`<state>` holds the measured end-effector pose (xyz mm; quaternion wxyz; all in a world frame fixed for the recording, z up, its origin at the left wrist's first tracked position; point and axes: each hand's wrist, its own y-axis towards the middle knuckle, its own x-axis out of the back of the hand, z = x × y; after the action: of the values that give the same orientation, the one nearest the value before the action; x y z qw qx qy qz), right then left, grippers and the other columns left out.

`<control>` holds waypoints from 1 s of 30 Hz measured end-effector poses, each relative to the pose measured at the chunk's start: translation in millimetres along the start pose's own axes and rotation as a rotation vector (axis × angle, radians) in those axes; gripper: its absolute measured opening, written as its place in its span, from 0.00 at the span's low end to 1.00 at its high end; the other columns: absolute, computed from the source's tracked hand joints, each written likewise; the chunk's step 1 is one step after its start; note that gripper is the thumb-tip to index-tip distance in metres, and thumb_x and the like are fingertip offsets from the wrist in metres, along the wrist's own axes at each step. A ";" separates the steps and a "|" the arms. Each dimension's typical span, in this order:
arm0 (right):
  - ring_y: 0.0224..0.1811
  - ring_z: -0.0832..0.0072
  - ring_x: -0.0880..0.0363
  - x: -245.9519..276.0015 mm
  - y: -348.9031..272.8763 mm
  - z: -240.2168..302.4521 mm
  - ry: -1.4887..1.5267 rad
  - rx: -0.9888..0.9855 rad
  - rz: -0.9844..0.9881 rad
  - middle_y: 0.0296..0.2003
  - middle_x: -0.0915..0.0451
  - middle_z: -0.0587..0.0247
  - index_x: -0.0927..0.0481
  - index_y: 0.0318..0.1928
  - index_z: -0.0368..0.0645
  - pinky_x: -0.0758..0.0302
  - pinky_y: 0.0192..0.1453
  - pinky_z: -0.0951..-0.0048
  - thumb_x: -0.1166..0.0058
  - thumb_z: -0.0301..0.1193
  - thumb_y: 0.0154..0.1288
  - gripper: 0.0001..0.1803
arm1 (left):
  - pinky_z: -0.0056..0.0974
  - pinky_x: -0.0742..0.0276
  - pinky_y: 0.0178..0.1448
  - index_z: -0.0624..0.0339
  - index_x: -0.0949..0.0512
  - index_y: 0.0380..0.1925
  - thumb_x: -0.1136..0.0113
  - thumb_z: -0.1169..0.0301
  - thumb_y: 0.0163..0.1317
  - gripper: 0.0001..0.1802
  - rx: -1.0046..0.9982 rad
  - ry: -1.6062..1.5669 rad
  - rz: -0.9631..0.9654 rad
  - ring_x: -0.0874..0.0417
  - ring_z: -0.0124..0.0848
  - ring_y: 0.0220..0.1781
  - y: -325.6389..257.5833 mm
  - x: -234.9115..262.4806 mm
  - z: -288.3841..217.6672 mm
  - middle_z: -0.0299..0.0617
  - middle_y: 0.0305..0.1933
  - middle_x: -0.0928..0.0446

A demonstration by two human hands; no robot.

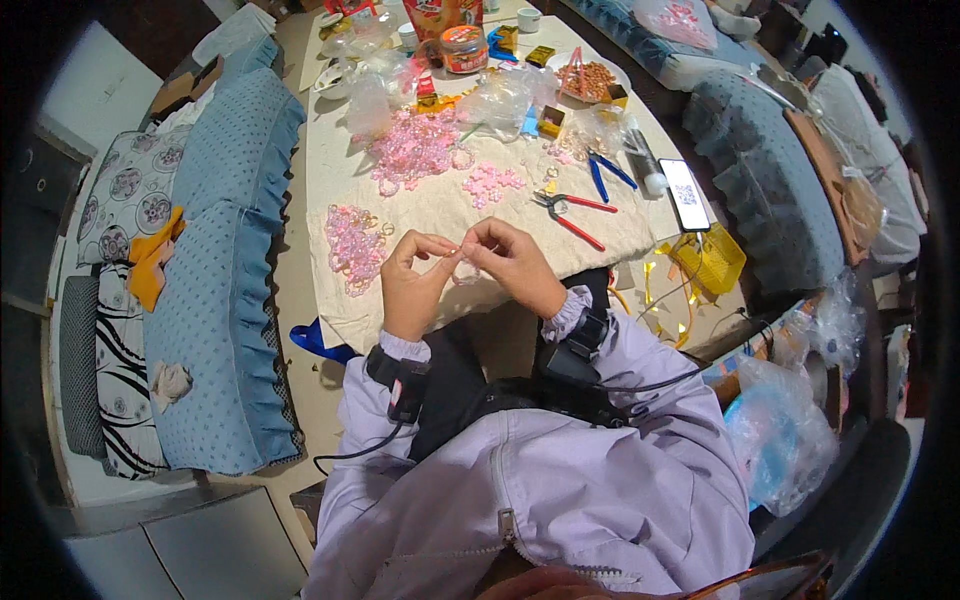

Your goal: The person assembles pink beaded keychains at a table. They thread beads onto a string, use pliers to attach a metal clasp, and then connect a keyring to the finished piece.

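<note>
Above the near edge of the cream cloth point(400, 215), my left hand point(418, 285) and my right hand point(518, 265) meet fingertip to fingertip. Both are closed in a pinch on a small pale pink beaded piece point(466, 273), which hangs just below the fingers. Its finer parts are hidden by the fingertips. Beyond the hands lies a small group of pink beads point(492, 184). A larger heap of pink beaded pieces point(412, 148) is behind it, and another pile of pink and clear beaded pieces point(354, 248) lies to the left.
Red-handled pliers point(578, 215) and blue-handled pliers point(608, 178) lie right of the hands. A lit phone point(685, 195) rests at the table's right edge, near a yellow basket point(718, 258). Farther back are plastic bags point(495, 108), an orange-lidded jar point(463, 50) and a plate of nuts point(590, 82).
</note>
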<state>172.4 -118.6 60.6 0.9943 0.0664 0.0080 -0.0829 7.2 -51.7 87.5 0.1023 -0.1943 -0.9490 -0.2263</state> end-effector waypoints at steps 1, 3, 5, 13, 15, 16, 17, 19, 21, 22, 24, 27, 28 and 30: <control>0.38 0.87 0.27 -0.3 -0.8 -4.0 0.004 -0.022 0.015 0.36 0.22 0.74 0.21 0.44 0.40 0.29 0.44 0.82 0.43 0.31 0.74 0.07 | 0.34 0.29 0.47 0.59 0.22 0.29 0.27 0.75 0.56 0.09 0.010 0.002 -0.006 0.18 0.26 0.39 -2.7 0.1 1.4 0.39 0.35 0.14; 0.37 0.88 0.28 -2.4 0.0 -12.4 0.029 -0.030 0.035 0.35 0.23 0.75 0.21 0.43 0.40 0.30 0.42 0.82 0.44 0.30 0.74 0.06 | 0.33 0.29 0.46 0.59 0.22 0.28 0.26 0.75 0.56 0.10 0.042 0.021 0.013 0.18 0.26 0.39 -6.0 -0.6 4.9 0.38 0.34 0.14; 0.37 0.89 0.28 -3.1 2.0 -18.9 0.051 -0.038 0.052 0.35 0.23 0.75 0.21 0.43 0.39 0.30 0.42 0.83 0.44 0.30 0.74 0.07 | 0.33 0.29 0.45 0.59 0.22 0.27 0.26 0.75 0.56 0.10 0.075 0.014 0.017 0.18 0.25 0.38 -7.9 -1.3 8.5 0.38 0.34 0.14; 0.35 0.84 0.24 25.3 14.1 -33.4 -0.053 0.003 0.090 0.34 0.22 0.73 0.20 0.42 0.40 0.26 0.42 0.79 0.46 0.30 0.75 0.06 | 0.33 0.29 0.46 0.59 0.21 0.29 0.27 0.77 0.56 0.09 0.130 -0.146 0.018 0.17 0.25 0.39 -10.4 -2.6 26.9 0.40 0.36 0.14; 0.36 0.81 0.22 61.6 34.0 -35.7 -0.341 0.117 -0.058 0.35 0.19 0.69 0.18 0.44 0.40 0.24 0.42 0.76 0.44 0.30 0.73 0.06 | 0.32 0.28 0.45 0.59 0.22 0.30 0.28 0.79 0.57 0.09 0.152 -0.185 0.016 0.18 0.25 0.39 -9.8 -1.0 30.7 0.41 0.37 0.14; 0.41 0.70 0.18 82.2 41.4 -36.9 -0.454 0.165 -0.177 0.38 0.17 0.58 0.18 0.43 0.39 0.23 0.49 0.69 0.42 0.29 0.70 0.07 | 0.32 0.28 0.45 0.59 0.22 0.30 0.28 0.79 0.57 0.09 0.162 -0.201 0.015 0.18 0.26 0.39 -9.5 0.2 31.9 0.41 0.38 0.14; 0.43 0.63 0.16 102.6 52.6 -37.9 -0.539 0.080 -0.270 0.41 0.16 0.55 0.17 0.45 0.40 0.22 0.49 0.67 0.43 0.29 0.70 0.08 | 0.31 0.27 0.45 0.59 0.23 0.30 0.29 0.80 0.57 0.09 0.175 -0.205 0.016 0.18 0.25 0.39 -9.4 1.1 32.7 0.42 0.38 0.14; 0.45 0.57 0.16 135.9 65.3 -42.4 -0.771 0.085 -0.396 0.41 0.17 0.52 0.17 0.46 0.43 0.21 0.50 0.63 0.43 0.27 0.67 0.09 | 0.30 0.27 0.45 0.59 0.24 0.31 0.29 0.80 0.59 0.10 0.187 -0.207 0.016 0.18 0.24 0.40 -9.0 2.0 33.8 0.45 0.39 0.15; 0.44 0.57 0.17 159.0 71.7 -47.6 -0.926 0.093 -0.403 0.41 0.18 0.53 0.17 0.45 0.45 0.21 0.49 0.62 0.43 0.26 0.64 0.10 | 0.30 0.26 0.46 0.59 0.24 0.31 0.29 0.81 0.59 0.10 0.222 -0.190 0.015 0.19 0.24 0.40 -8.7 2.6 34.8 0.45 0.40 0.15; 0.44 0.57 0.17 166.2 77.8 -49.4 -0.968 0.023 -0.409 0.41 0.18 0.53 0.17 0.45 0.46 0.21 0.49 0.62 0.43 0.26 0.63 0.10 | 0.30 0.26 0.46 0.60 0.24 0.32 0.30 0.81 0.59 0.10 0.217 -0.207 0.013 0.19 0.24 0.39 -8.7 2.6 35.5 0.45 0.40 0.15; 0.43 0.56 0.18 170.3 78.0 -54.9 -0.936 0.098 -0.387 0.40 0.19 0.53 0.17 0.45 0.46 0.21 0.48 0.61 0.43 0.26 0.64 0.10 | 0.30 0.25 0.47 0.60 0.24 0.32 0.30 0.81 0.59 0.10 0.248 -0.210 0.000 0.19 0.24 0.39 -5.9 2.3 38.6 0.44 0.40 0.16; 0.45 0.56 0.18 165.7 72.0 -60.3 -0.938 0.084 -0.339 0.42 0.19 0.54 0.17 0.45 0.44 0.21 0.49 0.62 0.44 0.27 0.66 0.08 | 0.31 0.25 0.48 0.60 0.24 0.32 0.30 0.81 0.59 0.10 0.256 -0.222 -0.002 0.19 0.25 0.40 -3.8 2.9 43.7 0.44 0.40 0.16; 0.46 0.57 0.18 163.1 69.9 -61.1 -0.945 0.073 -0.321 0.42 0.19 0.54 0.17 0.45 0.44 0.21 0.50 0.63 0.45 0.27 0.68 0.08 | 0.31 0.25 0.48 0.60 0.24 0.33 0.30 0.81 0.59 0.10 0.254 -0.220 0.002 0.19 0.25 0.41 -3.3 3.4 45.3 0.44 0.40 0.16; 0.46 0.56 0.18 159.1 69.9 -59.8 -1.034 0.083 -0.304 0.43 0.20 0.54 0.17 0.44 0.43 0.21 0.50 0.62 0.44 0.29 0.67 0.07 | 0.29 0.26 0.43 0.60 0.24 0.31 0.29 0.81 0.58 0.10 0.260 -0.249 -0.040 0.20 0.22 0.37 -4.4 1.2 47.9 0.43 0.38 0.15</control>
<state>340.6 -68.3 6.2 0.8418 0.0543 -0.4762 -0.2481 -0.8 -32.5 44.1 0.0038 -0.1870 -0.9792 -0.0780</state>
